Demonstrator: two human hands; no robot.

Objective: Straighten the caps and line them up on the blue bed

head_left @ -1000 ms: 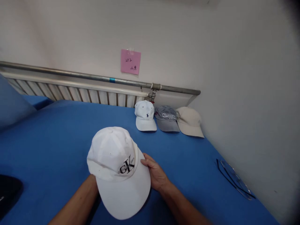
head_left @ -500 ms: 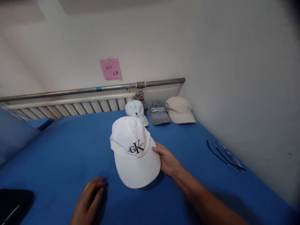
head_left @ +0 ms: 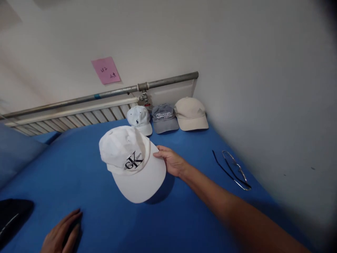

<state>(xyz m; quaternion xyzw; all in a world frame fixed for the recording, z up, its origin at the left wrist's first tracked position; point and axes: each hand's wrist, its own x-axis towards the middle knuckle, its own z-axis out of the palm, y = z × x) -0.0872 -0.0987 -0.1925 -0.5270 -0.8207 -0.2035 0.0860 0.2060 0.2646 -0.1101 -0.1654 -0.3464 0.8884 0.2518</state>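
Note:
My right hand (head_left: 171,161) pinches the brim edge of a white baseball cap (head_left: 119,146) with a black "CK" mark on its front. The cap is tilted and casts a shadow on the blue sheet (head_left: 105,225). Low on the left, my left hand (head_left: 61,233) rests on the sheet with its fingers stretched out and nothing in them. Behind the held cap, a pale cap (head_left: 138,117) with a small dark emblem, a grey-blue cap (head_left: 165,121) with white lettering and a beige cap (head_left: 191,112) stand in a row. The white cap partly covers the pale one.
Eyeglasses (head_left: 235,170) lie folded on the right near the wall. A dark object (head_left: 14,218) sits at the left edge. At the back run a metal pipe (head_left: 113,92) and a radiator (head_left: 86,117), below a pink note (head_left: 106,70) on the wall.
The view has shifted and tilted. The white cap, still in my right hand, leans more to one side. My left hand sits lower and further left, its fingers straighter.

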